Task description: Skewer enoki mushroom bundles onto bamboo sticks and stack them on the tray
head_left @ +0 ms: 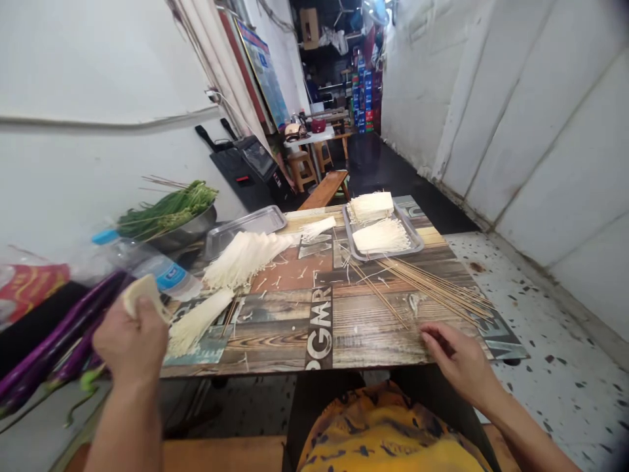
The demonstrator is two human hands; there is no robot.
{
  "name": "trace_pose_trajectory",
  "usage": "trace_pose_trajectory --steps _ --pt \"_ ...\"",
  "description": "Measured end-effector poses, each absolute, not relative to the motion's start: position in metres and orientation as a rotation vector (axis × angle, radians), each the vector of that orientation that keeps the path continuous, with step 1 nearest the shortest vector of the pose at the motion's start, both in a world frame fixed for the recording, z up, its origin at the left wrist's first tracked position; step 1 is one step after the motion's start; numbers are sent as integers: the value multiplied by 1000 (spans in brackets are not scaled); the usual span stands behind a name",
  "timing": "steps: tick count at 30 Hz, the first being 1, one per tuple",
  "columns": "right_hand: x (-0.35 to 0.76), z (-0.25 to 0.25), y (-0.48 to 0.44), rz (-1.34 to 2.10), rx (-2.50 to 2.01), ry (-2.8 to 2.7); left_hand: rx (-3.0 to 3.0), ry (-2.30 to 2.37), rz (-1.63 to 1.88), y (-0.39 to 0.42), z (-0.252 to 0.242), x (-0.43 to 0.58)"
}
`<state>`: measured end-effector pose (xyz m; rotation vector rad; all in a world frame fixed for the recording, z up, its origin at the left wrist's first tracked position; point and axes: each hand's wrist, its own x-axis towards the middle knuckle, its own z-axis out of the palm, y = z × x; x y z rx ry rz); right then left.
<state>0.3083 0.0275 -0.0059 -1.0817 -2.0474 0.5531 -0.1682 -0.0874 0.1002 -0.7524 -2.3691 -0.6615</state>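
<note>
My left hand (130, 334) is raised at the table's left front, closed on a flat cream-coloured piece (146, 296); its exact kind is unclear. Just right of it lies a bunch of enoki mushrooms (199, 321), with a larger enoki pile (246, 259) behind. My right hand (457, 357) rests by the front right edge, thumb and fingers curled together; anything between them is hidden. Beyond that hand, bamboo skewers (437, 288) lie fanned on the table. They reach toward a tray (419, 244) holding flat enoki portions (383, 236).
A clear plastic tray (270, 217) stands behind the enoki pile. To the left are a water bottle (152, 265), a metal bowl (189, 229) of greens and purple eggplants (59, 337). Mushroom scraps dot the wood-patterned table (280, 328). A wooden bench (325, 190) stands beyond.
</note>
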Motion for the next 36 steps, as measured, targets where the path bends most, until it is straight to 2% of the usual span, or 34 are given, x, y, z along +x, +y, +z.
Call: trace_pose_trajectory --steps 3,8,12,15,18,23,36 --pt "305 -1 20 586 -1095 -2012 -1031 -2311 -787 -65 93 -104" --pt "296 7 3 821 -1080 -2050 -1732 -2270 -822 -7 48 -3" --pt "300 7 -9 875 -1087 -2053 -2198 -2085 -480 14 21 46" --pt "308 3 -17 802 -1077 -2072 -2361 -2019 -196 10 22 47" --pt "316 -2 -26 827 -1040 -2081 -2509 -1902 -53 4 29 31" --pt "321 -7 -39 769 -935 -2162 -2605 -1824 -81 -1 20 28" --pt "321 -7 -45 698 -925 -2186 -2315 -1926 -253 -7 6 50"
